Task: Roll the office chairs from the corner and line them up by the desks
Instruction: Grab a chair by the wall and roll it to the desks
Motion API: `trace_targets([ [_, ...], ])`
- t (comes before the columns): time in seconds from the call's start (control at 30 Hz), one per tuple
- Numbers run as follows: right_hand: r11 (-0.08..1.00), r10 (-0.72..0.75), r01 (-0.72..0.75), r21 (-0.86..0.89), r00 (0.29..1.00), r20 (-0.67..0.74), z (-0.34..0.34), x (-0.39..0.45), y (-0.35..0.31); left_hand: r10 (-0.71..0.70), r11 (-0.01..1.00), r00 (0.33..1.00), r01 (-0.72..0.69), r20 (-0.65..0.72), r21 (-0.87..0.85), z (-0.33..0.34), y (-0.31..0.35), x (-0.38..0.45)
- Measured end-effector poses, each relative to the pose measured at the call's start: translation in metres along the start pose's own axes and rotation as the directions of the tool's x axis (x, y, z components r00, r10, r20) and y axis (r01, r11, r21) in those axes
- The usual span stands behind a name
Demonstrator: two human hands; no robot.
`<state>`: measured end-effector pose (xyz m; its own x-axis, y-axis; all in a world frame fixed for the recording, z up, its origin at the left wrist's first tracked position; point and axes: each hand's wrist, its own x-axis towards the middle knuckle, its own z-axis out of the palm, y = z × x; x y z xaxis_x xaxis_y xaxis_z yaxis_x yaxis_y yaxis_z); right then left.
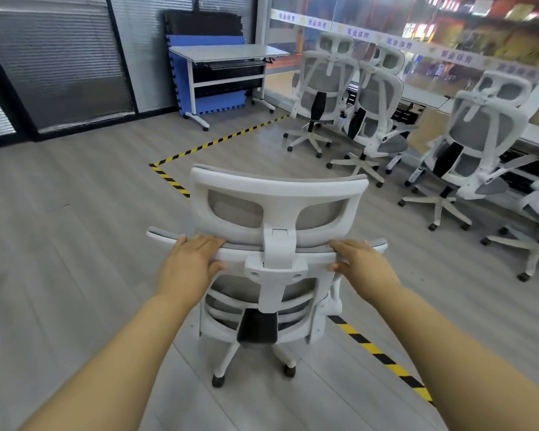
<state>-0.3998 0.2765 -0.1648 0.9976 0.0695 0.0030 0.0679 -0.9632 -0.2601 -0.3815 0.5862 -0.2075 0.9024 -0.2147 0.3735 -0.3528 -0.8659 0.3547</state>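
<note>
A white office chair (276,206) with grey mesh back and headrest stands right in front of me, its back toward me. My left hand (189,264) grips the top rail of its backrest left of the headrest post. On the right side of that rail my right hand (363,264) grips it the same way, fingers over the top and thumb underneath. Its castors (218,381) rest on the grey floor. Several matching chairs, one at far right (476,132), stand in a row by the desks (430,99) along the glass wall.
Yellow-black floor tape (206,146) runs in an angle around the chair area and passes under my chair at the right (383,357). A white folding desk (227,54) with blue and dark foam mats (181,85) behind it stands at the back wall.
</note>
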Motion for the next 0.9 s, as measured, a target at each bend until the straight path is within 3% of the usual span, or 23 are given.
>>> trace_targets([
  [0.27, 0.999, 0.043, -0.043, -0.005, 0.999, -0.002, 0.002, 0.157, 0.014, -0.009, 1.0, 0.998, 0.009, 0.065, 0.011, 0.043, -0.054, 0.153],
  [0.57, 1.0, -0.005, 0.005, -0.023, 1.0, -0.018, 0.0, 0.347, 0.038, -0.012, 0.999, 1.0, 0.011, 0.026, 0.053, 0.098, -0.114, 0.319],
  [0.9, 0.997, -0.061, 0.06, -0.042, 0.998, -0.015, 0.002, 0.567, 0.062, -0.133, 0.99, 0.99, 0.131, 0.041, 0.042, 0.145, -0.177, 0.504],
])
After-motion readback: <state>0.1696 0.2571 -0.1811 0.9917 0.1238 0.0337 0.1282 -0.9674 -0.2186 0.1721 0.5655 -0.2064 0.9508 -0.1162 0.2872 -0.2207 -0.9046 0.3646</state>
